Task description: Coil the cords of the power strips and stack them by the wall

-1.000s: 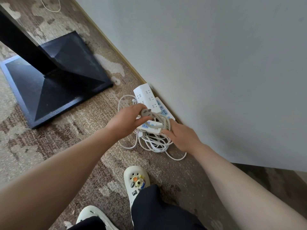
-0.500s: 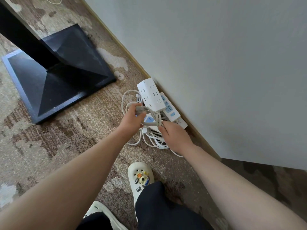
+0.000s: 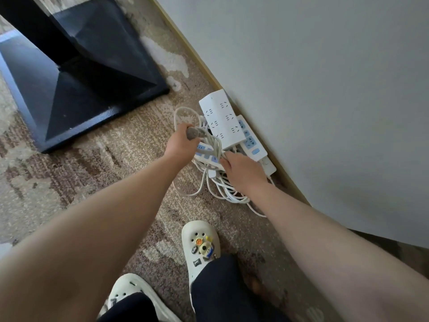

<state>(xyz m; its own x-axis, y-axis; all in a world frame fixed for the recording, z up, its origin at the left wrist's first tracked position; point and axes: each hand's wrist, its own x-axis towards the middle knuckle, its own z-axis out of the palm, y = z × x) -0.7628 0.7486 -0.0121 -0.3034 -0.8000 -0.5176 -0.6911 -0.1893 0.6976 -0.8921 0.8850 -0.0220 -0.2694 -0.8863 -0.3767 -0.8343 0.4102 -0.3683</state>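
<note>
White power strips (image 3: 224, 123) lie by the wall (image 3: 325, 89); left hand (image 3: 181, 145) grips a plug (image 3: 193, 133), right hand (image 3: 243, 170) clutches cords (image 3: 213, 182).

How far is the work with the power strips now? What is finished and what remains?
Done: two power strips already lie stacked along the wall, a wide white one over a blue-socket one. In hand: the left hand grips a grey plug, and the right hand holds a third strip with its cord. Left: the loose cord loops on the carpet still need coiling.
</note>
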